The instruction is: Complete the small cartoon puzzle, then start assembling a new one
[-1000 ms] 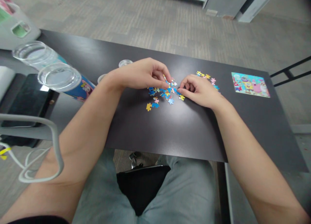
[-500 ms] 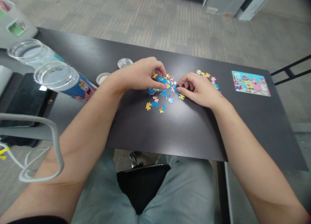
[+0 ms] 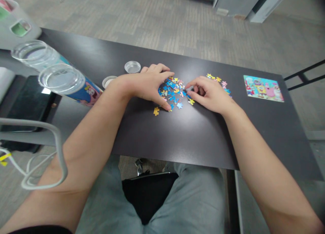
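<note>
Dark table (image 3: 177, 139), grey carpet (image 3: 127, 21) beyond. Puzzle pieces (image 3: 174, 89) heaped mid-table; stray pieces (image 3: 218, 79) at heap's 2 o'clock, picture card (image 3: 264, 88) farther out at 3. Left hand (image 3: 152, 83) spread at heap's 9 o'clock, gripping nothing visible; right hand (image 3: 207, 93) curled close at 3, can't tell whether it pinches anything. Looks like sorting; next move probably calls for light pinch on one piece.

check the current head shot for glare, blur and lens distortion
Head view: pale glare on the dark table just nearer the camera than the puzzle pieces; head view: the picture card looks soft, its fine detail unreadable; head view: the nearer tube leans outward, probably wide-angle stretch; head view: the top right corner darkens.
</note>
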Available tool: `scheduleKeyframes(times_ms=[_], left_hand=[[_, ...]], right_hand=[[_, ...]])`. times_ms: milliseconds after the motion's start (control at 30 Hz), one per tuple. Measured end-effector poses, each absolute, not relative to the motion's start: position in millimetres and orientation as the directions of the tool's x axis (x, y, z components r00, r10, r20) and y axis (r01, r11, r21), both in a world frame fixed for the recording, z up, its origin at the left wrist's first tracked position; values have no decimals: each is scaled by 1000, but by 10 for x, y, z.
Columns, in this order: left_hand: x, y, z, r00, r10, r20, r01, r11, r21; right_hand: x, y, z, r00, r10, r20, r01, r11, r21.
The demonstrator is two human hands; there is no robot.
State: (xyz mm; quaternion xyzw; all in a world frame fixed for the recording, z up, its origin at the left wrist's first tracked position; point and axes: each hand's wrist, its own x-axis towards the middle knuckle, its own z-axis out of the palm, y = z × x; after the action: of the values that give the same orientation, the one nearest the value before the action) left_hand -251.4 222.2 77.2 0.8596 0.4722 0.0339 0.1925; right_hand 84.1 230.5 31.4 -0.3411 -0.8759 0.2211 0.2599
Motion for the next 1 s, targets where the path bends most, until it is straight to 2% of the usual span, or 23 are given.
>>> scheduleKeyframes(times_ms=[100, 200, 433, 833, 1000], left_hand=[[-2488, 2242, 792, 533, 846, -2, 770, -484, 415], [-2451, 2276, 765, 493, 865, 95, 770, -484, 416], [-2459, 2352, 680, 483, 871, 90, 791, -478, 382], [-2391, 2367, 687, 522, 846, 108, 678, -489, 549], [-2393, 2419, 649, 319, 935, 157, 705, -345, 619]], right_hand=[[822, 2280, 333, -648, 691, 320, 466, 692, -551], [818, 2276, 346, -653, 695, 301, 475, 685, -552], [829, 2305, 343, -653, 703, 280, 489, 675, -553], [827, 2308, 340, -666, 695, 270, 489, 680, -546], [814, 2306, 341, -671, 684, 285, 472, 691, -548]])
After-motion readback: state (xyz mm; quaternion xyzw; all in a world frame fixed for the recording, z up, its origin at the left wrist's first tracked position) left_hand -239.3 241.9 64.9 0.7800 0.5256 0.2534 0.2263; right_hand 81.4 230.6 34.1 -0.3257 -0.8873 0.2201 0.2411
